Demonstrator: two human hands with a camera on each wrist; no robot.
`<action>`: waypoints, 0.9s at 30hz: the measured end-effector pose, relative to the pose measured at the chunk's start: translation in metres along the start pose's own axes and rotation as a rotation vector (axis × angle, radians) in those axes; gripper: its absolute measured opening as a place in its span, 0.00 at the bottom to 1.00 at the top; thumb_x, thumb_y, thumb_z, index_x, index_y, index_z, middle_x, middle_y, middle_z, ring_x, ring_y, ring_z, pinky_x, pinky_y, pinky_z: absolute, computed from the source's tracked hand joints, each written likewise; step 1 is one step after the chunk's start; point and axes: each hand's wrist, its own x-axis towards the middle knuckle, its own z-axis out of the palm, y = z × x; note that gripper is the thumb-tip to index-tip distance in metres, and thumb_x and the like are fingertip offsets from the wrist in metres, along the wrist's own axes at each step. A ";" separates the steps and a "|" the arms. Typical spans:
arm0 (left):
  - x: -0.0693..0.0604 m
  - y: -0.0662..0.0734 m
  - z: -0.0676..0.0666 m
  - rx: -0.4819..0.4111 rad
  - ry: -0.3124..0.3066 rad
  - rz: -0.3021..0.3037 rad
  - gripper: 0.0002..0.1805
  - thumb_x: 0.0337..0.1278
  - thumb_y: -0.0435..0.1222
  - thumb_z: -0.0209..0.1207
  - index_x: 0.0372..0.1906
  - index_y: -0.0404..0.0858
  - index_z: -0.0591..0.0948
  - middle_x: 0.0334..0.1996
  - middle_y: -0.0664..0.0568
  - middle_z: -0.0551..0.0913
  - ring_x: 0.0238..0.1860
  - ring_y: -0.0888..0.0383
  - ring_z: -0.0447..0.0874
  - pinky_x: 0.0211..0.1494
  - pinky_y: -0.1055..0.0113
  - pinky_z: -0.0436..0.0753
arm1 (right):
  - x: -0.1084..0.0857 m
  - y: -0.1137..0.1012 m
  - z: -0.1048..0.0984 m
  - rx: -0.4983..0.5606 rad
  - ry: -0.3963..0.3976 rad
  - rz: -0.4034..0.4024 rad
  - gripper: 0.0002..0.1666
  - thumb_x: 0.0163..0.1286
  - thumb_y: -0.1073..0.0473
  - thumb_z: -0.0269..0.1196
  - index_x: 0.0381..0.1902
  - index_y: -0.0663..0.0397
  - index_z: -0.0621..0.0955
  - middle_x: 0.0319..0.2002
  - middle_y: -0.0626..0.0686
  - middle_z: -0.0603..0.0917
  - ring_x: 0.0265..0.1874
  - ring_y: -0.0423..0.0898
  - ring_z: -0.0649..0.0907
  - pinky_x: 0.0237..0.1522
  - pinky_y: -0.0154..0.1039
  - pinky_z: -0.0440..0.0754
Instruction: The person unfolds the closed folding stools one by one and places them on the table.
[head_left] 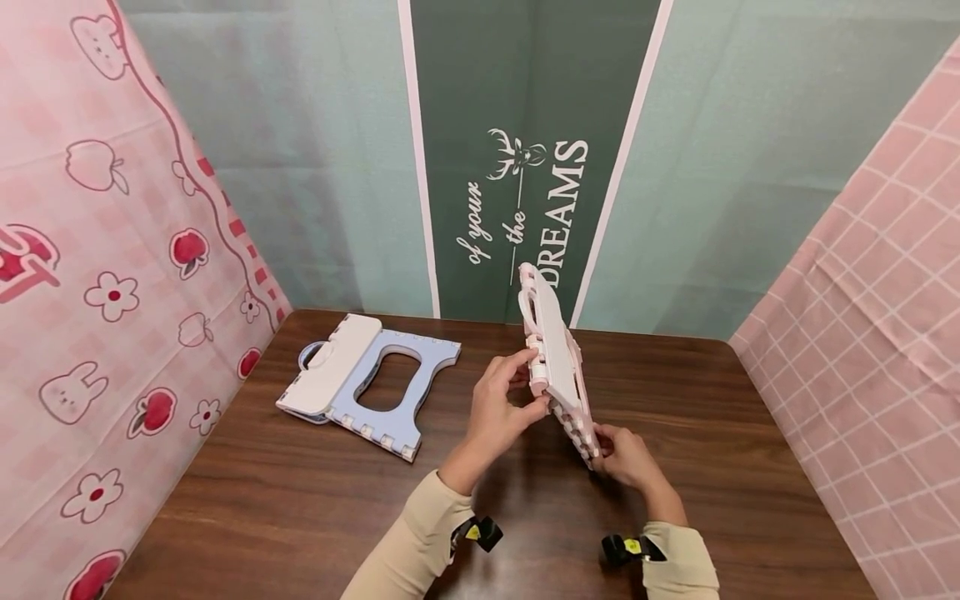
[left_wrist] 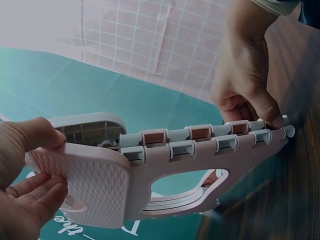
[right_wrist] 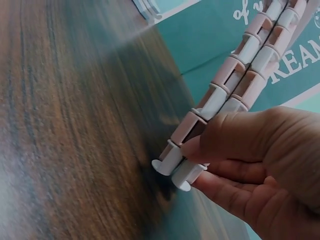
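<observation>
A pink and white folding stool [head_left: 557,354], folded nearly flat, stands tilted on edge over the table, its handle end raised. My left hand [head_left: 497,406] grips the edge of its seat panel. In the left wrist view, the thumb of that left hand [left_wrist: 30,160] lies on the rim of the textured seat [left_wrist: 95,182], with fingers on its face. At the low end my right hand [head_left: 628,457] pinches the hinged legs. Close up in the right wrist view, the thumb and fingers of the right hand [right_wrist: 265,155] hold two hinge rows [right_wrist: 215,100] side by side.
A blue and white folding stool [head_left: 427,392] lies flat on the brown wooden table [head_left: 247,492], to the left. Behind hangs a green cloth [head_left: 315,167] with white lettering. Pink patterned cloths [head_left: 862,333] border the left and right sides.
</observation>
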 end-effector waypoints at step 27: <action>0.017 0.003 0.009 0.019 -0.105 0.076 0.31 0.40 0.28 0.69 0.56 0.36 0.77 0.39 0.45 0.75 0.42 0.53 0.79 0.46 0.74 0.76 | 0.005 0.001 0.008 0.135 0.015 0.050 0.33 0.44 0.76 0.65 0.52 0.78 0.73 0.38 0.62 0.82 0.35 0.51 0.82 0.33 0.33 0.78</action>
